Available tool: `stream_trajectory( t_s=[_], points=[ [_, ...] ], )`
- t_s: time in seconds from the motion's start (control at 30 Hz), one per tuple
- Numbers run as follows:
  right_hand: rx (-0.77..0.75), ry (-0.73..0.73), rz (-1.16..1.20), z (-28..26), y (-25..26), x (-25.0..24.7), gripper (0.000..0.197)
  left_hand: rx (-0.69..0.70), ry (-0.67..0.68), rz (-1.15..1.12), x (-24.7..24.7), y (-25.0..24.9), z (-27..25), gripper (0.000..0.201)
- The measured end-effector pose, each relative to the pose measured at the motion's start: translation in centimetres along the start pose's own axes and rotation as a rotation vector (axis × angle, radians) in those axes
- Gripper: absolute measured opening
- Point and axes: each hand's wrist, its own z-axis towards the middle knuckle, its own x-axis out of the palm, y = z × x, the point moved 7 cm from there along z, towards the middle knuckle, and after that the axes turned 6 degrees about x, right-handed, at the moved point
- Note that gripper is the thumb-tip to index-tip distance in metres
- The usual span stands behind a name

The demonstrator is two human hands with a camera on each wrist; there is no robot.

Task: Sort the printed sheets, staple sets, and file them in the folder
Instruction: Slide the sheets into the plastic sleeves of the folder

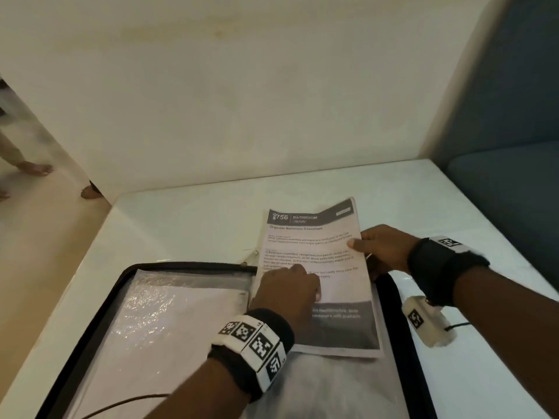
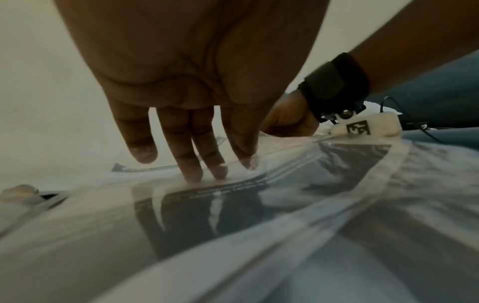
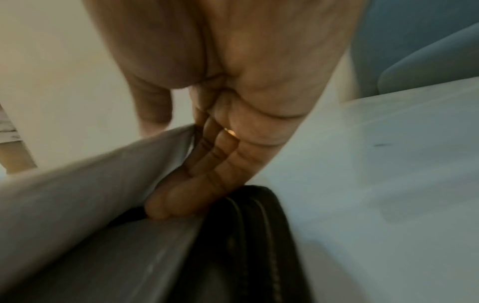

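Observation:
A set of printed sheets (image 1: 314, 237) headed "756 BATHROOM" lies slanted over the right half of an open black-edged folder (image 1: 187, 264) with clear plastic sleeves. My left hand (image 1: 302, 282) rests on the middle of the top sheet; in the left wrist view its straight fingers (image 2: 191, 164) press down where the clear plastic meets the sheets' (image 2: 233, 205) dark band. My right hand (image 1: 360, 246) pinches the sheets' right edge, thumb on top. In the right wrist view its fingers (image 3: 181, 194) lie under the paper (image 3: 90, 184), above the folder's black rim (image 3: 254, 235).
The folder lies on a white table (image 1: 181, 219) set against a cream wall. A blue sofa (image 1: 508, 192) stands past the table's right edge. Bare feet of another person (image 1: 36, 169) are on the floor at far left. A thin cable (image 1: 121, 403) crosses the folder's near corner.

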Motion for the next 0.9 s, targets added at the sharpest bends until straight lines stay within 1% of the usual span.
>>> stream_trajectory(
  t_s=[0.07,0.13,0.23,0.27,0.3,0.37,0.43,0.53,0.6,0.73,0.77,0.83,0.87,0.9],
  points=[
    [0.009,-0.096,0.099,1.3,0.4,-1.0,0.023,-0.051,-0.037,-0.001,0.0,0.0,0.1,0.01],
    [0.0,-0.197,0.131,2.8,1.0,-1.9,0.026,-0.106,-0.046,-0.008,0.0,0.2,0.0,0.009],
    [0.004,-0.325,0.109,4.2,1.8,-2.9,0.059,-0.133,-0.02,-0.013,0.0,0.2,-0.2,0.011],
    [-0.006,-0.349,0.089,4.4,2.2,-3.0,0.066,-0.136,-0.016,-0.021,-0.1,0.3,-0.1,0.012],
    [-0.015,-0.366,0.066,4.6,2.7,-3.2,0.07,-0.139,-0.013,-0.027,-0.2,0.4,0.0,0.012],
    [-0.034,-0.379,0.02,4.7,3.6,-3.4,0.072,-0.139,0.002,-0.036,-0.2,0.5,0.3,0.012],
    [-0.042,-0.364,-0.024,4.6,4.4,-3.5,0.067,-0.133,0.019,-0.041,-0.2,0.5,0.3,0.013],
    [-0.078,-0.287,-0.114,4.2,5.7,-3.2,0.049,-0.119,0.015,-0.047,-0.5,0.7,0.4,0.011],
    [-0.109,-0.228,-0.172,3.2,6.3,-3.0,0.04,-0.112,-0.002,-0.06,-0.7,0.9,0.6,0.011],
    [-0.117,-0.047,-0.061,1.0,6.1,-2.5,0.041,-0.1,-0.065,-0.104,-1.6,1.1,0.8,0.011],
    [-0.126,-0.009,-0.054,0.3,6.1,-2.2,0.037,-0.103,-0.077,-0.113,-1.8,1.2,0.8,0.012],
    [-0.144,0.013,-0.083,-0.5,6.0,-1.6,0.02,-0.105,-0.094,-0.13,-2.1,1.2,1.0,0.011],
    [-0.141,0.01,-0.098,-0.8,5.9,-1.2,0.017,-0.1,-0.094,-0.136,-2.1,1.2,1.1,0.01],
    [-0.129,-0.012,-0.101,-0.9,5.7,-1.0,0.021,-0.092,-0.089,-0.14,-2.1,1.0,1.1,0.01]
  ],
)
